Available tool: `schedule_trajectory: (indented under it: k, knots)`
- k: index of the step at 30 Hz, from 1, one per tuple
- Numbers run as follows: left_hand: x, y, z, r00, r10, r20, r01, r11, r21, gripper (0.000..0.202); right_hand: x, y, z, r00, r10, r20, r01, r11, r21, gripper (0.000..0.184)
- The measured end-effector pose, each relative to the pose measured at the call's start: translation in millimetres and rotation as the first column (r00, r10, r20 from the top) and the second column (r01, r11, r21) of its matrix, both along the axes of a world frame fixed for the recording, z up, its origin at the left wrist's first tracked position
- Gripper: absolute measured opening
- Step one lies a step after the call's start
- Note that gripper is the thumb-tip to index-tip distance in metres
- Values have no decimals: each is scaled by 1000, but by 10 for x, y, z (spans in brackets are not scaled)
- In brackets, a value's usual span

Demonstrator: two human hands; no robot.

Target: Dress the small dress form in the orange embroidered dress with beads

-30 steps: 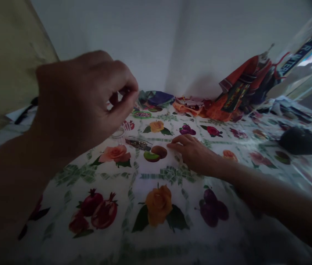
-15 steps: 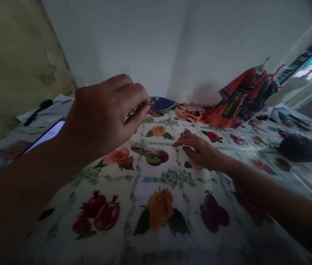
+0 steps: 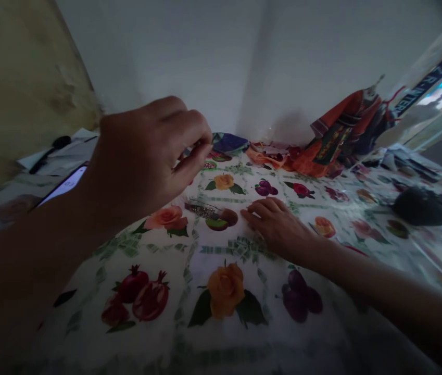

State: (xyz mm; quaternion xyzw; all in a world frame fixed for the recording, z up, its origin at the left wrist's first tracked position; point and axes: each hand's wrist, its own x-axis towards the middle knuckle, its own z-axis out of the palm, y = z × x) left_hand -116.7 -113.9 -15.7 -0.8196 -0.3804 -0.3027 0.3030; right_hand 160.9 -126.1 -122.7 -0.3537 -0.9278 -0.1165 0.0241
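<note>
My left hand (image 3: 154,148) is raised over the table, with thumb and forefinger pressed together in a pinch. What it holds, if anything, is too small or hidden to make out. My right hand (image 3: 273,221) lies low on the patterned tablecloth (image 3: 213,281), palm down and fingers apart, with nothing visible in it. Between the hands, nearer the right fingertips, a small dark strip covered in shiny beads (image 3: 204,210) lies beside the printed kiwi.
A lit phone (image 3: 66,186) and papers (image 3: 78,151) lie at the left, partly behind my left arm. Along the wall are a blue cloth piece (image 3: 228,143) and a doll-like figure in orange dress (image 3: 341,125). A dark furry item (image 3: 426,205) is at the right.
My right hand has turned and lowered, its fingers now spread toward the tablecloth. My left hand keeps its raised pinch with little movement. The view has shifted slightly.
</note>
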Motion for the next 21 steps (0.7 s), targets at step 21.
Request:
schedule_trajectory:
  k: [21]
  knots:
    - [5, 24, -53, 994, -113, -5, 113, 993, -23, 18, -437, 300, 1536, 426, -195, -883, -228, 922, -314, 13]
